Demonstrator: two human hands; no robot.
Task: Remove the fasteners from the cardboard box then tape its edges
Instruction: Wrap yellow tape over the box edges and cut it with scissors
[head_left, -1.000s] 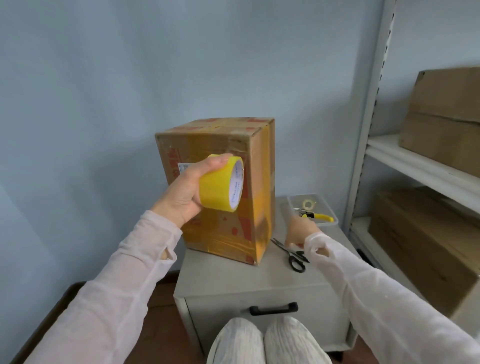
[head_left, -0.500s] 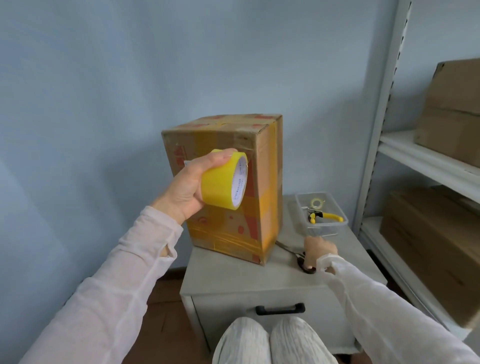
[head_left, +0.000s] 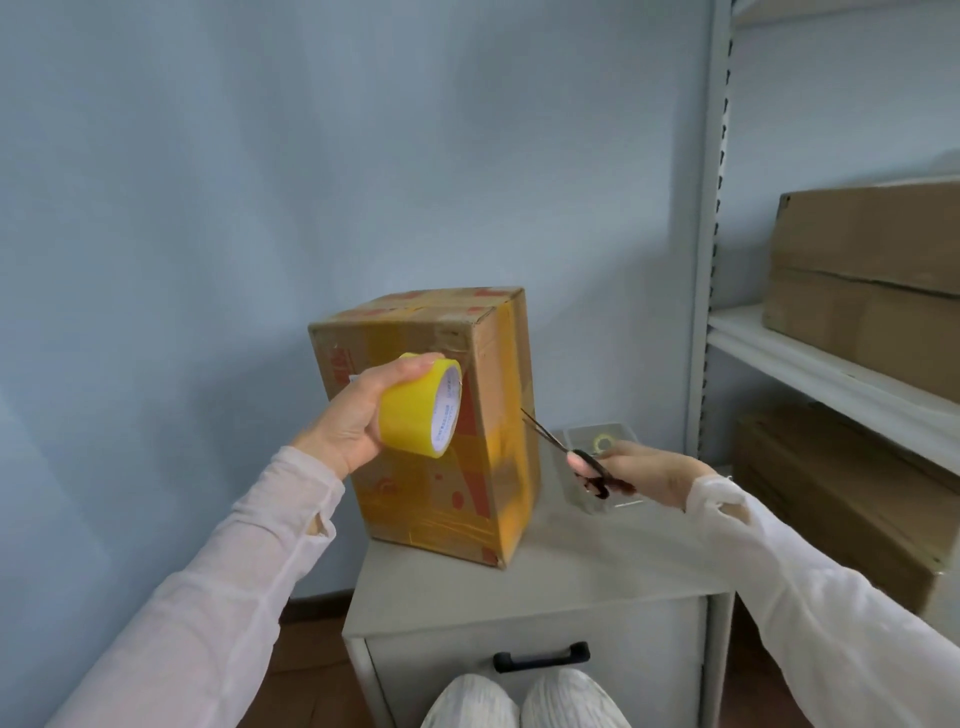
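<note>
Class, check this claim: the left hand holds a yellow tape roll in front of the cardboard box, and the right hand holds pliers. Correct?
No. In the head view the right hand holds scissors, not pliers. The left hand does hold the yellow tape roll in front of the cardboard box.

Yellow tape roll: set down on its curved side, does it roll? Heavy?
Likely rolls: the yellow tape roll is round and the cabinet top looks flat, smooth. Probably light: the left hand holds it raised, one-handed. Glossy surface, possibly slick.
</note>
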